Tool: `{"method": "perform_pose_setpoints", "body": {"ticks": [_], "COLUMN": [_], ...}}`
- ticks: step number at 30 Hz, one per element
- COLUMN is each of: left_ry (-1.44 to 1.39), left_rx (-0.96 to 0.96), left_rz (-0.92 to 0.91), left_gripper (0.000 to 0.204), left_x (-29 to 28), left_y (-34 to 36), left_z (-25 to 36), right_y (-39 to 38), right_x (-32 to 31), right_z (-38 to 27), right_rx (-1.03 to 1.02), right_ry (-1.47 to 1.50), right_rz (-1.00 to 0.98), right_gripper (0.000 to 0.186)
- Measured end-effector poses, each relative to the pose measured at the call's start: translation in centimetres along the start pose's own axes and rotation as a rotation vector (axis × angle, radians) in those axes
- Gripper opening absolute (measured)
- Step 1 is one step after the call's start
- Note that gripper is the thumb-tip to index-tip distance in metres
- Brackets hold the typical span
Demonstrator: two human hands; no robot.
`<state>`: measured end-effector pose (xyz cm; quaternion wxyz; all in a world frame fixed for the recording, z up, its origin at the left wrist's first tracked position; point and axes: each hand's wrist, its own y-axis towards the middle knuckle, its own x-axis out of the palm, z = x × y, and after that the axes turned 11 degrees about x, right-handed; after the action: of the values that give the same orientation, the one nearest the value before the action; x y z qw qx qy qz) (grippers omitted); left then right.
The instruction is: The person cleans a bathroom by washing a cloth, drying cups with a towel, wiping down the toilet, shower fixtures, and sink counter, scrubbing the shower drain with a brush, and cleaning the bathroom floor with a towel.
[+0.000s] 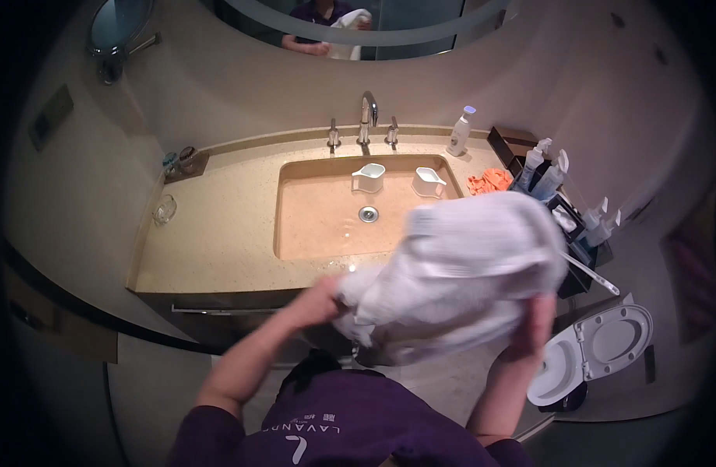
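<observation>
A large white towel (467,272), blurred by motion, is held up in front of me over the counter's front edge, covering the right front corner of the sink. My left hand (324,302) grips its left end, fingers closed on the cloth. At the towel's right edge is my right hand (535,323), closed on the fabric, its fingertips partly hidden. Beyond the towel, the tan rectangular sink (315,233) contains two white cups with handles, one left (369,178) and one right (429,182), near its back wall.
A chrome faucet (367,117) rises behind the sink. Right of it stand a white bottle (460,132), a crumpled orange cloth (490,181) and several pump bottles (556,171). A toilet (607,346) with its lid up is at lower right. Glasses (165,208) stand at left.
</observation>
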<state>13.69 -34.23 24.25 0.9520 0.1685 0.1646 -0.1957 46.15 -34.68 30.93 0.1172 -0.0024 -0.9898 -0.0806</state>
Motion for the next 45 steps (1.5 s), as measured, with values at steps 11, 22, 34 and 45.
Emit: {"method": "perform_pose_setpoints", "body": {"ticks": [11,22,34,45], "left_ry": [-0.637,-0.215,0.207,0.054], "left_rx": [-0.054,-0.660,-0.382,-0.257], "left_rz": [-0.064,-0.662,0.490,0.306], "left_gripper": [0.037,0.039,0.044,0.024], "left_x": [-10.5,-6.2,-12.2,-9.4], "left_y": [14.5,9.5,23.3,27.4], "left_z": [13.9,-10.2,-33.8,-35.9], "right_y": [10.0,13.4,20.4,21.0], "right_x": [5.9,14.0,18.5,14.9], "right_z": [2.6,12.4,17.4,16.7], "right_rx": [0.311,0.554,0.755,0.736], "right_ry": [0.248,0.093,0.037,0.066], "right_rz": [-0.098,-0.315,-0.380,-0.397], "right_gripper": [0.043,0.042,0.042,0.042]}}
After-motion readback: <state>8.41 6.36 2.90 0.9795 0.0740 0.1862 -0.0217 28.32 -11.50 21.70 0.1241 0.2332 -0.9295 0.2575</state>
